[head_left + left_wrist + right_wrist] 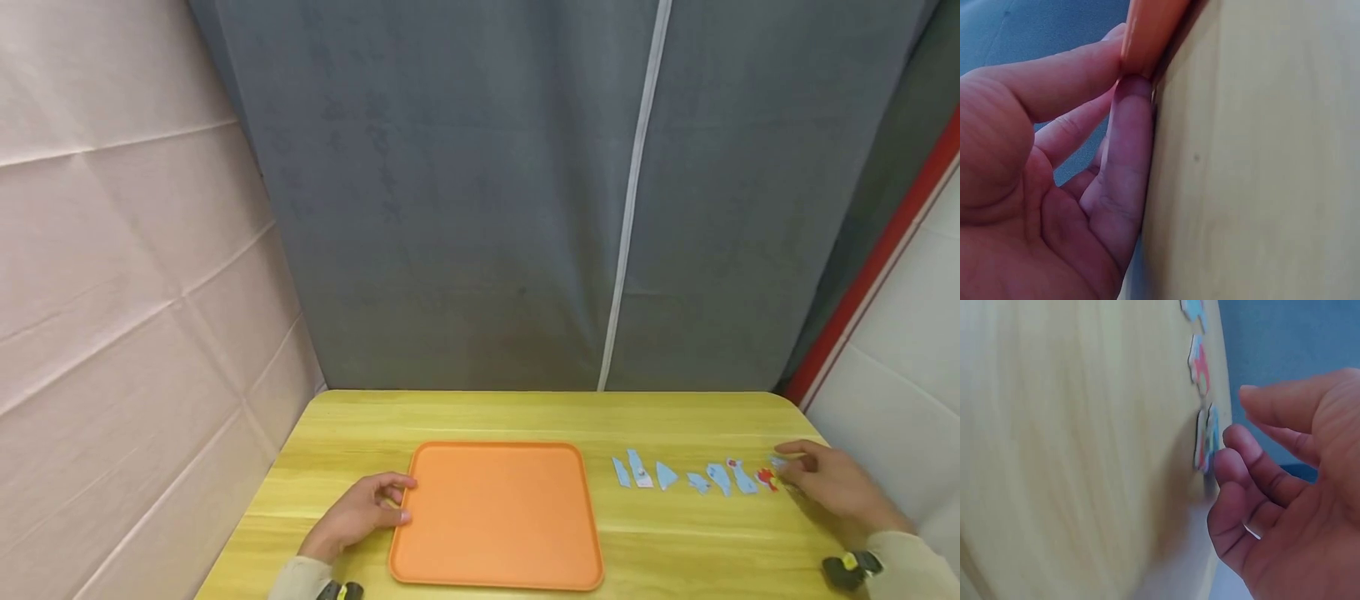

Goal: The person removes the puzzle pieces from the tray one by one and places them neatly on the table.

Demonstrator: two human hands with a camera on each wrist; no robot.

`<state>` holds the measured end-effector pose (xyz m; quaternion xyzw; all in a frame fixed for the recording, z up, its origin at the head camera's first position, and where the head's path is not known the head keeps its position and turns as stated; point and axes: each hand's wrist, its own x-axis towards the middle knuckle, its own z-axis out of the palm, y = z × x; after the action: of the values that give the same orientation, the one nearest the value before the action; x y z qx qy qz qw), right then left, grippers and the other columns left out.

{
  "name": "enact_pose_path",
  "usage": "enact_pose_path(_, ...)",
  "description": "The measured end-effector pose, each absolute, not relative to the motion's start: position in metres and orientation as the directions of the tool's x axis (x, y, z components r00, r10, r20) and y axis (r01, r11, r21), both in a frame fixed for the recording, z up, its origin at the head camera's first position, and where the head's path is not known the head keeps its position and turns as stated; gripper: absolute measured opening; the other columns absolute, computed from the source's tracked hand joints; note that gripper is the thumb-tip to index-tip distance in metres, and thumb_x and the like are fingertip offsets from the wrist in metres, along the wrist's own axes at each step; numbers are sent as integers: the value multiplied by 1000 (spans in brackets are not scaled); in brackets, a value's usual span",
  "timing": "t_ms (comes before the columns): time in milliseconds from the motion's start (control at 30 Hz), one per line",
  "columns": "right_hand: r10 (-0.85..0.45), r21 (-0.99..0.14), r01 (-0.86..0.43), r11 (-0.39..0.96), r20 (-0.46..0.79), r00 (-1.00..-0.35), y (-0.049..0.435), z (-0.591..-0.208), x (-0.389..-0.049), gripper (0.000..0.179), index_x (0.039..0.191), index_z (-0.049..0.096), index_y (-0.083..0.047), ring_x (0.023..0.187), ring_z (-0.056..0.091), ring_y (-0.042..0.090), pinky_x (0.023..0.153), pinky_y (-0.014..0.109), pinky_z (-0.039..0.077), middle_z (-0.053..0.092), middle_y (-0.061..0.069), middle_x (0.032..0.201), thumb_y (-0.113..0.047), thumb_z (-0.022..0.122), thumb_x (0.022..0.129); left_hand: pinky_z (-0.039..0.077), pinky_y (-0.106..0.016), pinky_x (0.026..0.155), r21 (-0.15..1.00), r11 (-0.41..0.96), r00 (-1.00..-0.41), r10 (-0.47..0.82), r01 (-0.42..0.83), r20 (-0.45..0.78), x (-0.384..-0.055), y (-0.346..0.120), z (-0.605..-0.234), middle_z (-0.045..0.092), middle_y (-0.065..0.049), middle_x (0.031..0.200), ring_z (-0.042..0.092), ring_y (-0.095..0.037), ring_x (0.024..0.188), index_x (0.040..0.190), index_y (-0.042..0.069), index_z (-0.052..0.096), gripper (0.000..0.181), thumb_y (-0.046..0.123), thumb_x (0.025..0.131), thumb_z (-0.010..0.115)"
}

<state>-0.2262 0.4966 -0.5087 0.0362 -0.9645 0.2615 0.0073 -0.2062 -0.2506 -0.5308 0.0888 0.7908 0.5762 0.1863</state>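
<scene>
An orange tray (498, 515) lies on the table, and my left hand (362, 510) is at its left edge. In the left wrist view, thumb and fingers pinch the tray's rim (1154, 31) from both sides. At the right, a row of flat, irregular pieces, mostly light blue, lies on the wood, among them a triangular one (665, 475) and a red one (765, 477). My right hand (836, 485) is over the row's right end, partly hiding the last pieces. In the right wrist view its fingers are loosely bent beside two close-set pieces (1200, 440), with nothing between thumb and fingers.
The yellow wood-grain table (465, 412) has rounded far corners. Behind it hangs a grey curtain (450, 208) with a pale vertical strip. A pale cloth wall (135, 292) borders the left side, a white panel with a red edge (832, 333) the right.
</scene>
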Motion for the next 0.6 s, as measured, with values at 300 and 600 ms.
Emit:
enact_pose_path(300,-103,-519,-176,837,168,-981,469,-506,-228,37,131,65,6,75,54,-8,65,24,46,73,2,95,-19,67,104,58,-27,76,935,348,-925,332,-63,-186,-208,-251,-531,59,-13,112,57,-21,94,139,0,63,54,12,91,83)
enact_pose_path(600,-133,-468,-200,861,172,-976,413,-491,-222,51,136,64,-1,87,65,8,69,33,52,73,8,109,-42,64,106,56,-29,68,867,497,-964,247,37,-101,-209,-243,-529,67,-6,99,66,-16,82,132,3,67,38,19,99,75)
